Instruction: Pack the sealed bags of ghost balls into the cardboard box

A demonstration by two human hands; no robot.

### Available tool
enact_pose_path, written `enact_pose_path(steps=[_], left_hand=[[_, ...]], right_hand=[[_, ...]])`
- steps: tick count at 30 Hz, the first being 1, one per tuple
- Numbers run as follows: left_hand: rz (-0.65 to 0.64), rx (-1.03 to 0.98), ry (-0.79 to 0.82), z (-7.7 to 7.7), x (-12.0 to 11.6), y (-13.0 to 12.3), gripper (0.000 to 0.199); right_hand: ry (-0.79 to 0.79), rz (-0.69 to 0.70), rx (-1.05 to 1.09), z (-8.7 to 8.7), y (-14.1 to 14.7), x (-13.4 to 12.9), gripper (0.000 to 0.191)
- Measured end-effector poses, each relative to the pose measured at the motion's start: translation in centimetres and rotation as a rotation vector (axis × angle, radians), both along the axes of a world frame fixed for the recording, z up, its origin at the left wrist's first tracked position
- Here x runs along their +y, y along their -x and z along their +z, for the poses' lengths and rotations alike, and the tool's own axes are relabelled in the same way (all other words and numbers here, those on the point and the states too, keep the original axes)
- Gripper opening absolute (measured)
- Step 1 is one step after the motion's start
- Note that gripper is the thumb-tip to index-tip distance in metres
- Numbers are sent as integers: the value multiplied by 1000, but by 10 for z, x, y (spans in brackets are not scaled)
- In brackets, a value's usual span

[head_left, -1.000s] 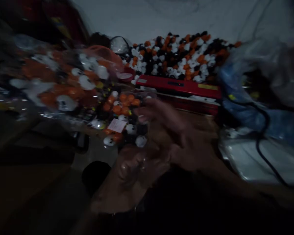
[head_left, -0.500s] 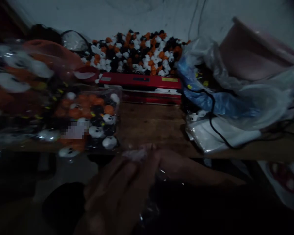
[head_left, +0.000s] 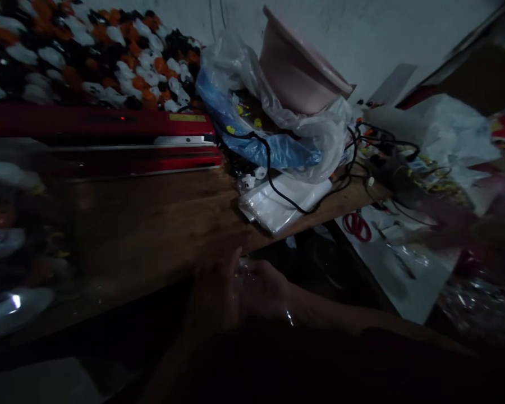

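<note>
Both hands meet low in the dim front of the view, just below the near edge of the wooden table (head_left: 151,224): the left hand (head_left: 212,297) and the right hand (head_left: 265,292) are close together, and between them there is a small piece of clear plastic film (head_left: 244,269) that shines a little. It seems the fingers touch this film, but the picture is too dark and blurred to tell how far each hand is open or whether it really grips. On the table, at the back left, lies a big heap of orange, white and black small toys (head_left: 88,50), and in front of it stands a long red sealing machine (head_left: 101,140). To the right of the machine a pink basin (head_left: 298,73) rests tilted on crumpled clear and blue plastic bags (head_left: 269,134). A black cable (head_left: 273,179) runs over the bags and over a flat stack of white plastic bags (head_left: 278,205) near the table edge. Lower at the right, red scissors (head_left: 357,226) lie on a white surface. At the far left a blurred clear packet of toys (head_left: 4,247) is near the camera.
</note>
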State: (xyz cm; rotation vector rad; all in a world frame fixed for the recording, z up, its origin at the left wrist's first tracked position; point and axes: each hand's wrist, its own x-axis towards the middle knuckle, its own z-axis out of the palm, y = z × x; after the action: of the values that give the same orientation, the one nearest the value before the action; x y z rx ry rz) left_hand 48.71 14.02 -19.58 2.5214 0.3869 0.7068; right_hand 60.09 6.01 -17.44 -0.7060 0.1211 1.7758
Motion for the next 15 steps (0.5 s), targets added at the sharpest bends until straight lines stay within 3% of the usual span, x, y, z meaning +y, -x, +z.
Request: enact_pose_path(steps=[3,7,9,13,15], left_hand=[[-50,59,183,-11,-5,-9,77],[-104,155,104,-9,-11,-19,77],[-124,209,77,-7,-15,-23,82],[-114,266,244,-3,-20,-36,105],[-118,261,285,-2,-17,-42,105]], right_hand=[[3,-54,116,-2,-6,-16,13],[75,-90,28,-8,-9,-29,21],[93,-85,-100,-15,-10,-32,26],[123,-57,-554,-35,-15,-37,34],[141,-31,-693,-44,-23,-40,36]])
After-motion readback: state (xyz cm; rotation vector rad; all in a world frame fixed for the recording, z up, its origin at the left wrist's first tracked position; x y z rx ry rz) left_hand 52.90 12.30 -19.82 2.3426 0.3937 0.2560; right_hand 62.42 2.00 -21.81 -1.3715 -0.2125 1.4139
